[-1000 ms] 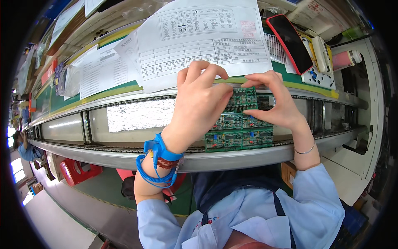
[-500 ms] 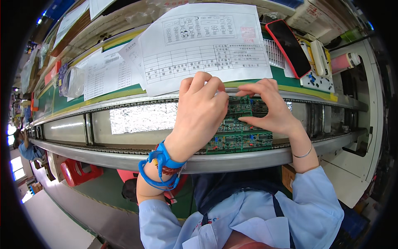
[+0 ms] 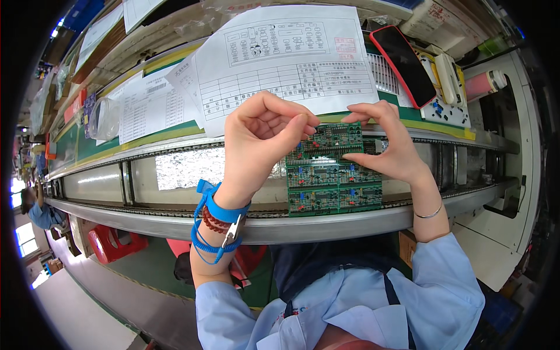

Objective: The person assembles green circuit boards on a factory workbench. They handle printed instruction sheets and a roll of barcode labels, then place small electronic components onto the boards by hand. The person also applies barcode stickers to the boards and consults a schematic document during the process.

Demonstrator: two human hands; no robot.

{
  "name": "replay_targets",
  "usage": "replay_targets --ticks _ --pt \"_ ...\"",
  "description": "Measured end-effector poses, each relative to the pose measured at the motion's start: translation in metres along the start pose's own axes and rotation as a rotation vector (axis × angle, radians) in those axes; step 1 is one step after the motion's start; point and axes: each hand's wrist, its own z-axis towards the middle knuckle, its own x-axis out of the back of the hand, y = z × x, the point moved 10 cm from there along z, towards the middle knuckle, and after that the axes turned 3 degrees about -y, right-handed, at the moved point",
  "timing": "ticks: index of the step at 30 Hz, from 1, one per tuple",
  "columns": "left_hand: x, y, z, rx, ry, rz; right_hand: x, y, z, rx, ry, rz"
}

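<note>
My right hand (image 3: 394,143) holds a green circuit board (image 3: 335,137) by its right part, thumb at the lower edge and fingers at the upper one. Small components cover this board. My left hand (image 3: 256,143) hovers over its left end, thumb and index finger pinched together; anything between them is too small to make out. Around that wrist sits a blue strap (image 3: 224,210) with a coiled cord and a metal clip. Just below the held board, a panel of green circuit boards (image 3: 335,188) with blue and red parts rests across the rails.
A metal conveyor rail (image 3: 175,224) runs along the near side. Beyond the track lie a printed diagram sheet (image 3: 274,64), a red-edged phone (image 3: 402,67) and a white tray of small dark parts (image 3: 446,114). A clear round container (image 3: 105,116) stands far left.
My left hand has turned, showing its palm side, and shifted left, uncovering more of the board. The held board now sits slightly higher. My right thumb and fingers have shifted slightly right.
</note>
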Motion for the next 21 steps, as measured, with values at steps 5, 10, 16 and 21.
replay_targets --ticks 5,10,16,21 --pt "0.0 -0.01 0.003 0.068 0.004 -0.149 0.002 0.004 -0.002 -0.011 0.013 -0.015" --pt "0.002 -0.009 0.003 0.01 0.034 -0.168 0.003 0.006 -0.001 -0.014 0.009 -0.022" --pt "0.01 -0.013 0.004 -0.011 0.043 -0.184 0.004 0.005 0.0 -0.028 0.017 -0.026" --pt "0.008 -0.014 0.003 0.009 0.057 -0.207 0.003 0.007 0.0 -0.033 0.015 -0.023"
